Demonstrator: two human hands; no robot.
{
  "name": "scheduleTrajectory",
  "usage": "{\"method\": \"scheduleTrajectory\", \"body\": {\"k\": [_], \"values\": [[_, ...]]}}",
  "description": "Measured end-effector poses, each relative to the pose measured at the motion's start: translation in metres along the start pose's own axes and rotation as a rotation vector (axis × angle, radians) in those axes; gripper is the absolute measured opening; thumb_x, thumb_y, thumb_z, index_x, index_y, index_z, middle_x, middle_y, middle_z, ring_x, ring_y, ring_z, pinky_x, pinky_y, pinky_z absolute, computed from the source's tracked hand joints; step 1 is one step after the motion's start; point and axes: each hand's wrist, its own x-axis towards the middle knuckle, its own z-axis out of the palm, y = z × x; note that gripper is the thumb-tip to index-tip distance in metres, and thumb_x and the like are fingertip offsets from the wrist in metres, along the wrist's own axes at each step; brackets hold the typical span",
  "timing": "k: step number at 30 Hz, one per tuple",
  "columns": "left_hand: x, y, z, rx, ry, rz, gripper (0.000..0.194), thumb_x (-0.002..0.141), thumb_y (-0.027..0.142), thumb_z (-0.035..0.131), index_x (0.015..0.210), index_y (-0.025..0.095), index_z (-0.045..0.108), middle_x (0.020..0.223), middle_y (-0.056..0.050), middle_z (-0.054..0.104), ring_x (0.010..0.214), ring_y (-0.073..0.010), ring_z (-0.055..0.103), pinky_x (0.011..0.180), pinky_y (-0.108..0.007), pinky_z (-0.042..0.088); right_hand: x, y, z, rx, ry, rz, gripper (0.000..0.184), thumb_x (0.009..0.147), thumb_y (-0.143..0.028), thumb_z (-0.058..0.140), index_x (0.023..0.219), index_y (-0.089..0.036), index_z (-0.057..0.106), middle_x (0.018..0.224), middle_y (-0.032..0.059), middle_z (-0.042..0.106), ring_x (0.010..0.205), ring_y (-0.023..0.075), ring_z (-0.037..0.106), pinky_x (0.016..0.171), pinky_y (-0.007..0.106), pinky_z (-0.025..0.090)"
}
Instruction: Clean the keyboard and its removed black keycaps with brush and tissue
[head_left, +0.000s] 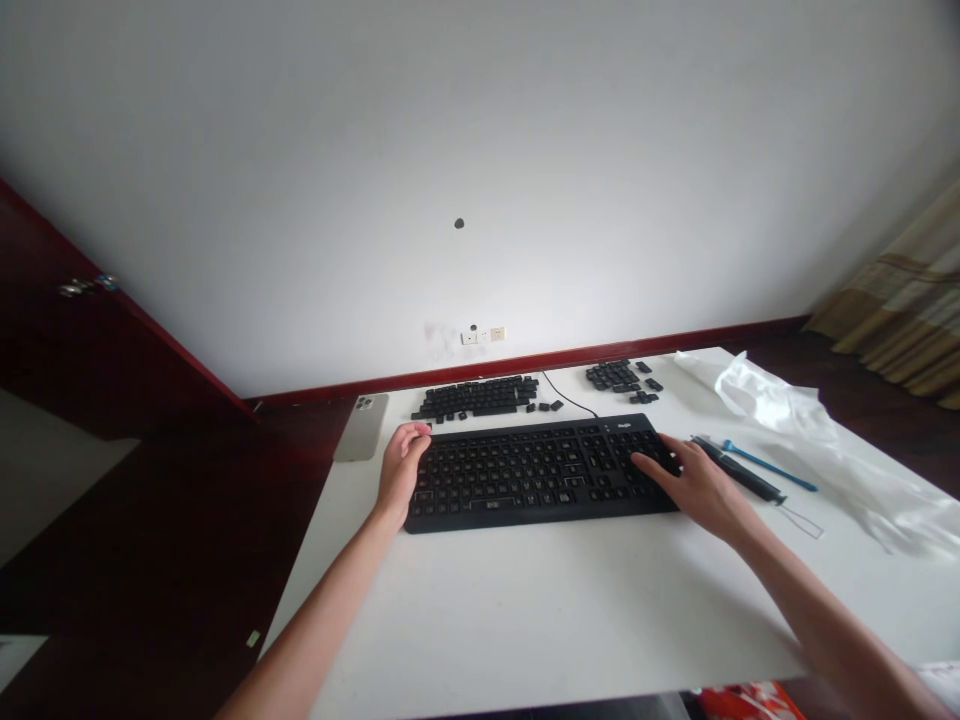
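Observation:
A black keyboard (536, 470) lies on the white table (540, 610), its cable running off the back. My left hand (401, 470) curls round the keyboard's left end, fingers bent over the edge. Over the right end of the keyboard my right hand (694, 480) lies flat, its fingers spread across the number keys. Behind the keyboard several loose black keycaps (480, 397) are laid out in rows, with a smaller group of keycaps (621, 378) to the right.
A phone (361, 427) lies face down at the table's back left corner. Right of the keyboard are a black tool (739, 470), a blue brush (769, 466), a wire keycap puller (802, 522) and clear plastic wrapping (795, 420). Wall and dark door behind.

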Motion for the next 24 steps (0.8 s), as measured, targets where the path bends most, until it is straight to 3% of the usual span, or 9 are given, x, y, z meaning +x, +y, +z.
{"method": "scheduleTrajectory", "body": {"k": [4, 9, 12, 15, 17, 19, 24], "values": [[0.004, -0.001, 0.003, 0.0, -0.004, -0.012, 0.021, 0.087, 0.037, 0.066, 0.103, 0.023, 0.066, 0.121, -0.008, 0.072, 0.127, -0.0275, 0.063, 0.112, -0.041, 0.044, 0.004, 0.0, -0.002, -0.047, -0.027, 0.012, 0.097, 0.083, -0.09, 0.048, 0.139, -0.012, 0.062, 0.133, 0.0238, 0.067, 0.101, 0.0389, 0.071, 0.088, 0.051, 0.058], [0.002, -0.003, 0.005, -0.041, 0.016, -0.004, 0.018, 0.085, 0.034, 0.068, 0.099, 0.023, 0.065, 0.114, -0.007, 0.071, 0.122, -0.0264, 0.065, 0.113, -0.041, 0.043, 0.008, 0.001, -0.007, -0.145, -0.06, -0.078, 0.089, 0.087, -0.088, 0.044, 0.131, -0.013, 0.066, 0.122, 0.0226, 0.07, 0.109, 0.041, 0.07, 0.092, 0.052, 0.057], [0.002, -0.005, -0.002, -0.039, 0.019, 0.026, 0.018, 0.086, 0.035, 0.068, 0.099, 0.023, 0.066, 0.114, -0.007, 0.071, 0.12, -0.0257, 0.066, 0.111, -0.041, 0.045, 0.013, 0.001, -0.016, -0.208, -0.148, -0.115, 0.085, 0.089, -0.085, 0.041, 0.123, -0.014, 0.071, 0.105, 0.0203, 0.074, 0.094, 0.0389, 0.072, 0.084, 0.051, 0.057], [0.013, -0.004, -0.016, 0.038, 0.05, 0.094, 0.018, 0.086, 0.035, 0.067, 0.098, 0.022, 0.067, 0.111, -0.008, 0.073, 0.114, -0.0253, 0.068, 0.106, -0.039, 0.048, 0.023, -0.004, -0.031, -0.272, -0.119, -0.131, 0.08, 0.086, -0.079, 0.047, 0.122, -0.013, 0.073, 0.11, 0.0225, 0.075, 0.094, 0.0403, 0.072, 0.085, 0.053, 0.056], [0.026, -0.003, -0.027, 0.149, 0.099, 0.165, 0.017, 0.084, 0.033, 0.068, 0.096, 0.021, 0.069, 0.107, -0.008, 0.073, 0.106, -0.025, 0.069, 0.097, -0.038, 0.052, 0.031, -0.017, -0.042, -0.281, -0.04, -0.159, 0.075, 0.085, -0.074, 0.051, 0.124, -0.014, 0.074, 0.117, 0.0216, 0.075, 0.099, 0.0414, 0.072, 0.086, 0.055, 0.056], [0.04, 0.001, -0.035, 0.302, 0.121, 0.255, 0.016, 0.085, 0.03, 0.066, 0.097, 0.022, 0.072, 0.105, -0.007, 0.075, 0.093, -0.023, 0.068, 0.085, -0.035, 0.052, 0.042, -0.039, -0.053, -0.249, -0.004, -0.233, 0.064, 0.088, -0.068, 0.052, 0.121, -0.019, 0.076, 0.111, 0.0168, 0.078, 0.097, 0.0393, 0.073, 0.082, 0.053, 0.056], [0.061, 0.001, -0.041, 0.642, -0.009, 0.431, 0.019, 0.09, 0.027, 0.063, 0.097, 0.027, 0.08, 0.091, -0.004, 0.071, 0.069, -0.0186, 0.058, 0.073, -0.033, 0.046, 0.068, -0.12, -0.059, -0.109, -0.081, -0.503, 0.033, 0.092, -0.048, 0.059, 0.104, -0.025, 0.078, 0.102, 0.0085, 0.08, 0.092, 0.0312, 0.074, 0.078, 0.045, 0.057]]}}
